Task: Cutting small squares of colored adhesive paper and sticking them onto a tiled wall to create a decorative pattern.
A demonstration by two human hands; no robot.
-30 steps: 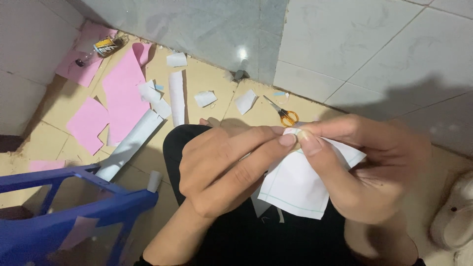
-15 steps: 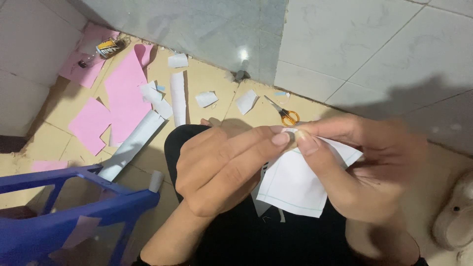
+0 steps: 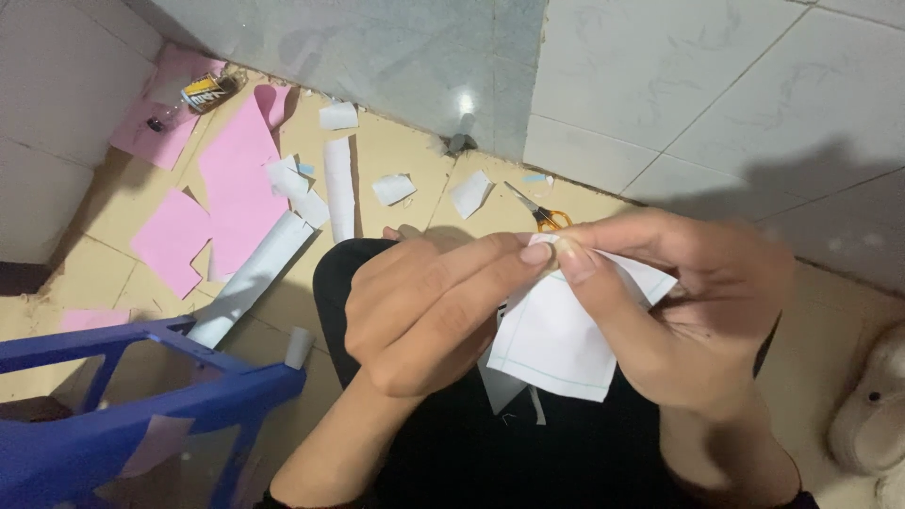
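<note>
Both hands' fingers (image 3: 542,253) apparently pinching white paper (image 3: 566,339)

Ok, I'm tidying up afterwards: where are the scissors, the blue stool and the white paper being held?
scissors (image 3: 547,219), head view, on the orange handles.
blue stool (image 3: 141,415), head view, on its top frame.
white paper (image 3: 556,344), head view, on the sheet's bare middle.

White paper piece (image 3: 556,339): top corner hidden under pinching fingertips (image 3: 539,253). Blue plastic stool (image 3: 123,415): cut off at left and bottom edges. Scissors (image 3: 542,215): handles partly hidden behind right hand (image 3: 698,311).
</note>
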